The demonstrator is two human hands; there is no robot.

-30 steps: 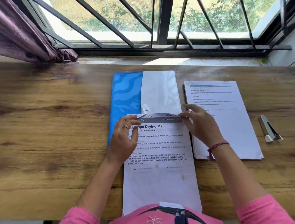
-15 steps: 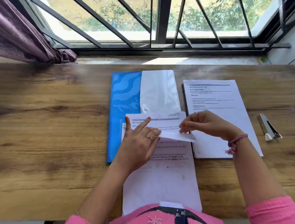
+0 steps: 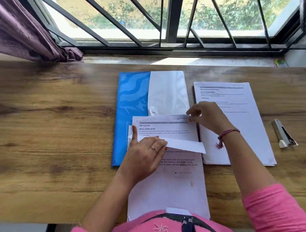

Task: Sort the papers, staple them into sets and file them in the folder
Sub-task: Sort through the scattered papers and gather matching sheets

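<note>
Wooden desk (image 3: 51, 129) beneath barred window (image 3: 170, 20); purple curtain (image 3: 21, 31) at left; bright daylight, greenery outside

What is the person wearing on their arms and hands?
Both arms have bright pink sleeves pushed up toward the elbows. The left hand wears a small gold-coloured ring. The right hand has a ring too, and its wrist carries a reddish thread bracelet with a frayed tassel.
</note>
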